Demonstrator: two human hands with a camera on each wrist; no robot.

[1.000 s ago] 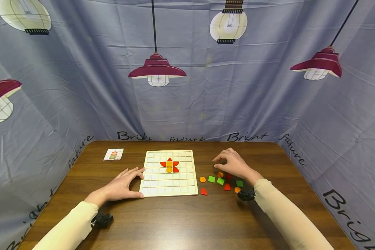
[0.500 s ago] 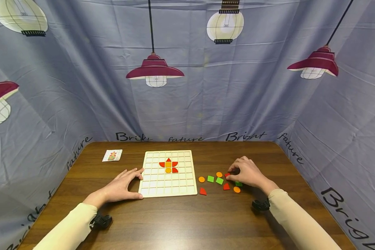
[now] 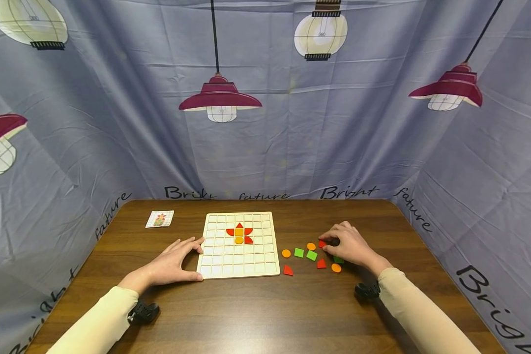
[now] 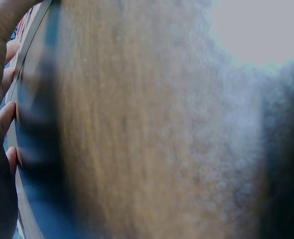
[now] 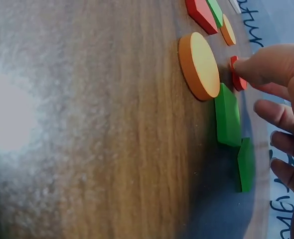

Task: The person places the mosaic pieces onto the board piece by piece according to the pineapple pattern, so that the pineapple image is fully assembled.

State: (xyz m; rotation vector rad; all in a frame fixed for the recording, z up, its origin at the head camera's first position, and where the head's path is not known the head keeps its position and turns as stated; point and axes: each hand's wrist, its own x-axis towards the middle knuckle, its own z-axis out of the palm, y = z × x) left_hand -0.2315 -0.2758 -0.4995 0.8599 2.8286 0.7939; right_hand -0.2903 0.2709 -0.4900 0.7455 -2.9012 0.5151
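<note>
My left hand (image 3: pixel 170 264) lies at the left side of a pale gridded board (image 3: pixel 258 258), thumb at its near corner and fingertips along its edge. Red and orange pieces form a small figure on the board, among them an orange square (image 3: pixel 239 232) and an orange disc (image 3: pixel 239 240). To the right of the board, my right hand (image 3: pixel 351 246) pinches a small red piece (image 5: pixel 238 74) between thumb and index finger, low over the table. Its other fingers are loosely bent. Fingers cover part of the red piece, so its full outline is hidden.
Loose pieces lie around the right hand: a green square (image 3: pixel 299 252), an orange disc (image 3: pixel 336 268), a red quarter-round piece (image 3: pixel 288 270) and several others. A small pattern card (image 3: pixel 160 219) lies at the back left of the wooden table (image 3: pixel 248 314). A printed curtain (image 3: pixel 265 147) surrounds the table.
My right hand has moved right and toward me from above the loose pieces, and its thumb and index finger have closed on the red piece. The left hand stays at the board.
</note>
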